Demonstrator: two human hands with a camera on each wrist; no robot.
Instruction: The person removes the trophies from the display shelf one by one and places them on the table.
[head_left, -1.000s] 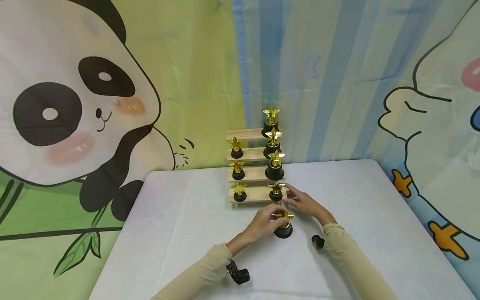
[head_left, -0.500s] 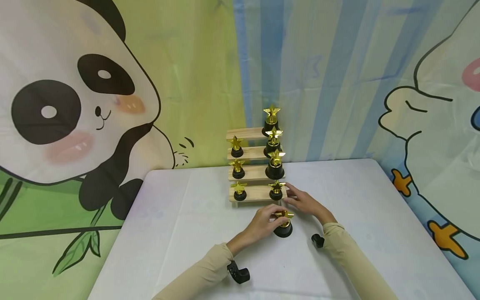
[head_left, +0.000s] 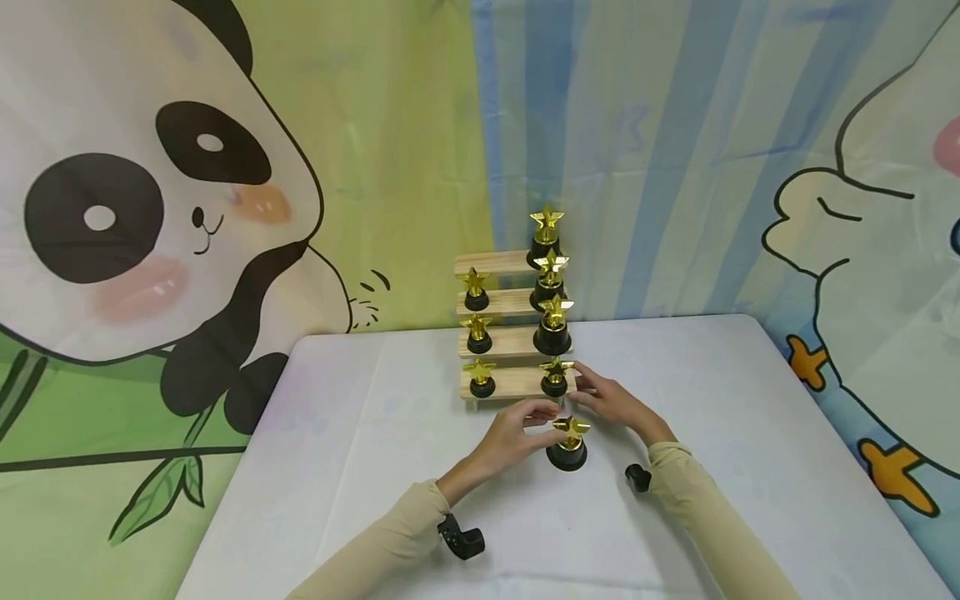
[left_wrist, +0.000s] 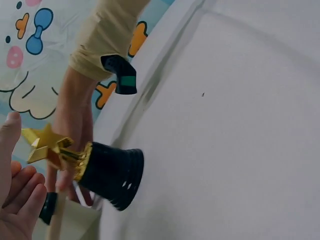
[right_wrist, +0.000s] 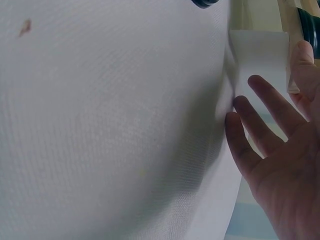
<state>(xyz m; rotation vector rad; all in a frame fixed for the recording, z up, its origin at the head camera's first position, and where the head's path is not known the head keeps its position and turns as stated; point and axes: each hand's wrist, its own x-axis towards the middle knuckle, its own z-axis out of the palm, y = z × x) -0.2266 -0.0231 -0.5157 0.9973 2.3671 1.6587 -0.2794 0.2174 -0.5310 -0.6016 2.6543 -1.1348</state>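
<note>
A gold star trophy with a black base [head_left: 567, 455] stands upright on the white table in front of a stepped wooden display stand [head_left: 517, 382]. Just left of it is my left hand [head_left: 501, 443], fingers apart and thumb close to the star; the left wrist view shows this trophy [left_wrist: 111, 172] outside the spread fingers. At the right end of the stand's lowest shelf, my right hand [head_left: 613, 403] pinches the board's end between thumb and index finger. The other fingers of the right hand [right_wrist: 292, 175] extend loosely in the right wrist view.
Smaller star trophies, one being a small trophy [head_left: 482, 380], line the left of the lower steps. Larger ones, such as a tall trophy [head_left: 552, 333], stand along the right side. Behind the table [head_left: 360, 467] hangs a printed cloth [head_left: 390, 167] with a panda.
My left hand has let go of the trophy's star and drawn back to the left, its fingers spreading. The trophy stays standing, and my right hand keeps its place at the shelf end.
</note>
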